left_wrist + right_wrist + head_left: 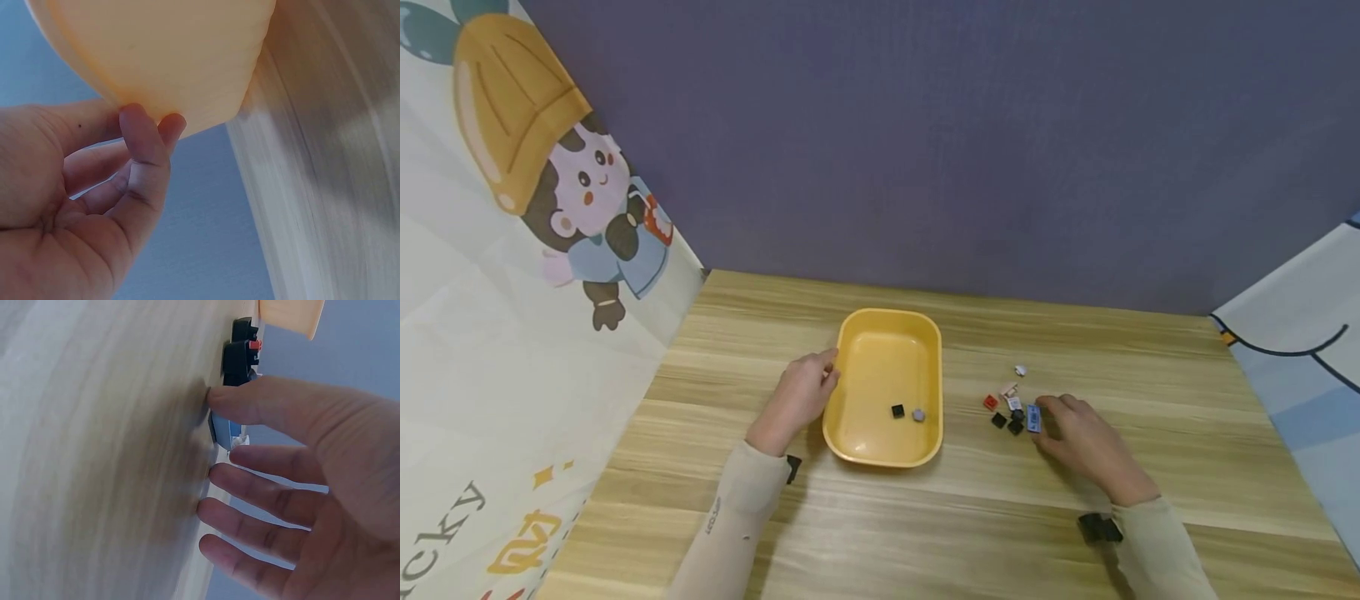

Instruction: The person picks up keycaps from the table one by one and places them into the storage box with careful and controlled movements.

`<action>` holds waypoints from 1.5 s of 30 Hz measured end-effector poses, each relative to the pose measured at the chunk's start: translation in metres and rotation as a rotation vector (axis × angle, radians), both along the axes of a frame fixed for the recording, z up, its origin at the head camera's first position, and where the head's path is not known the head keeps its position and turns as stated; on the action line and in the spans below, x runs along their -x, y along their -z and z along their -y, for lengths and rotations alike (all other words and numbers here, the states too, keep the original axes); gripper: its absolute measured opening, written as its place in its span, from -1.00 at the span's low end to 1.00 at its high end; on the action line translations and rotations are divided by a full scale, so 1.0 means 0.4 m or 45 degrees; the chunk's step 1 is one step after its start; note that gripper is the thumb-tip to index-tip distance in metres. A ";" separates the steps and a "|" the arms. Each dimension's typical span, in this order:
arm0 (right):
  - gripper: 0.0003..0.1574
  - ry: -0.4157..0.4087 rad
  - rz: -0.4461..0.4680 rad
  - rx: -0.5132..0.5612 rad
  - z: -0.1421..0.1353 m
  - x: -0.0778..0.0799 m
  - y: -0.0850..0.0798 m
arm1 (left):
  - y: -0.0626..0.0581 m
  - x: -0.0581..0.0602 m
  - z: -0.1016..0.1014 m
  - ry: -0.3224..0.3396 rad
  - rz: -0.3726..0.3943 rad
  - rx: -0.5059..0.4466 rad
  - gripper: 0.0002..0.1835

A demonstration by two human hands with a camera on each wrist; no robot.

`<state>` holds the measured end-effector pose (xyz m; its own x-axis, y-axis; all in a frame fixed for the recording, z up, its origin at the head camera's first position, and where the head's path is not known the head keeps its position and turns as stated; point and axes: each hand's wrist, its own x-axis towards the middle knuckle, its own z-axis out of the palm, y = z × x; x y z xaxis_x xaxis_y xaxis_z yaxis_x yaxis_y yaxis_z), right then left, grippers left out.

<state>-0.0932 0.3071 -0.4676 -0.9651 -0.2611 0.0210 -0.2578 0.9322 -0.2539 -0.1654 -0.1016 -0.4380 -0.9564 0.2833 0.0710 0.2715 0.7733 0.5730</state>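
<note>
My left hand (797, 398) grips the left rim of a yellow plastic tray (883, 460), thumb and fingertips pinching its edge in the left wrist view. A small black block (898, 411) and a grey piece (919, 415) lie inside the tray. To the right, my right hand (1088, 442) rests beside a flat blue printed brick (1033, 418). In the right wrist view its fingers are spread, the thumb (228, 403) by one end of the blue brick (223, 430) and the index fingertip near the other. Firm contact with the brick cannot be made out.
Left of the blue brick lie a red brick (991, 402), a black block (998, 421), more dark blocks, a white printed piece (1013, 403) and a pinkish piece (1008, 389). A small white piece (1020, 370) lies farther back. A blue-grey wall (955, 150) borders the wooden table (925, 533).
</note>
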 end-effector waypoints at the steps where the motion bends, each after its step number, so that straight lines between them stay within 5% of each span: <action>1: -0.31 0.000 -0.002 0.004 0.000 0.001 0.000 | 0.000 0.000 0.000 0.000 -0.001 0.001 -0.57; 22: -0.41 -0.037 -0.047 0.056 0.022 0.020 -0.015 | -0.001 -0.003 0.000 -0.011 0.006 -0.005 -0.58; 33: -0.41 -0.132 -0.092 0.097 0.159 0.077 -0.101 | -0.003 -0.004 0.000 -0.004 -0.014 -0.023 -0.58; 45: -0.40 -0.218 -0.165 0.070 0.344 0.152 -0.139 | -0.001 -0.005 0.001 0.016 -0.031 -0.068 -0.59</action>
<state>-0.1541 0.1694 -0.4119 -0.8950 -0.4161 0.1605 -0.4450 0.8576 -0.2579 -0.1634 -0.1020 -0.4376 -0.9507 0.2901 0.1096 0.2951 0.7381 0.6067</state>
